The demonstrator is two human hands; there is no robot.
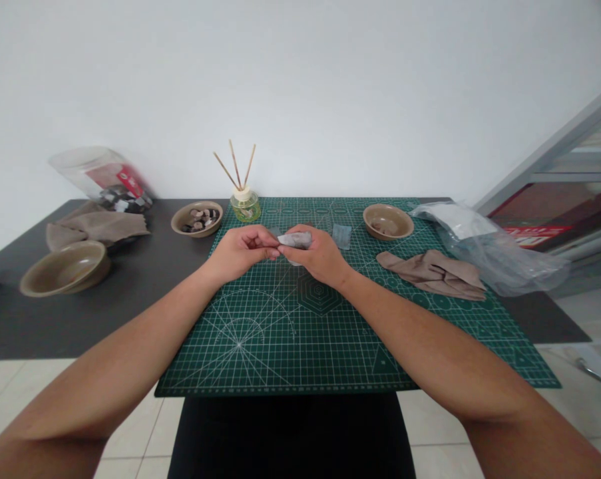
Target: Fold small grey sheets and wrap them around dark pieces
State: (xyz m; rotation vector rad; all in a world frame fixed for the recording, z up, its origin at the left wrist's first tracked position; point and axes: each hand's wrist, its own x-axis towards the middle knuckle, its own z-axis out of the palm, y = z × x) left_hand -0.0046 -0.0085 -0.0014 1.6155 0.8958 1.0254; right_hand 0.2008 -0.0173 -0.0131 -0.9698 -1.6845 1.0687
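Observation:
Both hands meet above the green cutting mat (270, 332), near its middle. My right hand (325, 259) wraps round a small whitish-grey bundle (299, 239), perhaps cloth or a soft packet; its exact kind cannot be made out. With thumb and fingers pinched together, my left hand (244, 253) grips the bundle's left end, where a thin grey, see-through edge shows. The fingers hide much of it. Just beyond my right hand, a small clear bluish packet (341, 236) lies on the mat.
Left: a bowl (177, 224) of dark and pale pieces, another bowl (63, 287), brown cloth (103, 225), a clear bag (88, 169) and a reed diffuser (245, 205). Right: a bowl (406, 228) with small brownish bits, crumpled cloth (437, 273) and a plastic bag (500, 256). A white wall stands behind.

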